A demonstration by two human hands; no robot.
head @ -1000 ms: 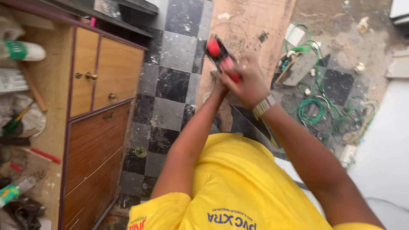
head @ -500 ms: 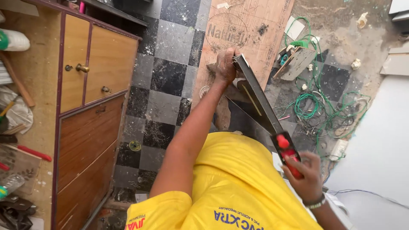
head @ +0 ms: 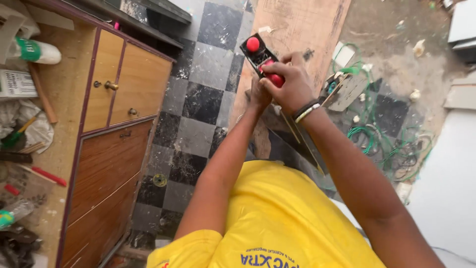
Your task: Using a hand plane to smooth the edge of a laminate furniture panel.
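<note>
My right hand (head: 292, 87) grips the red rear handle of a black hand plane (head: 257, 53) with a red front knob. The plane sits at the far end of a narrow dark board strip (head: 302, 144), which runs from my lap up toward a plywood sheet. My left hand (head: 257, 95) is just under and left of the right hand, closed around the strip's far end and largely hidden by it. A watch band (head: 306, 110) circles my right wrist. I wear a yellow shirt (head: 277, 218).
A wooden cabinet (head: 124, 99) with brass knobs stands at the left, beside open shelves holding tools and a bottle (head: 34, 49). The floor has black and grey checkered tiles (head: 203, 99). A plywood sheet (head: 302, 25) lies ahead, green wire (head: 391, 144) tangles at right, and a white panel (head: 446, 188) lies beyond.
Half a second ago my right hand had drawn the plane back down the strip toward me; now it has pushed it up to the far end beside my left hand.
</note>
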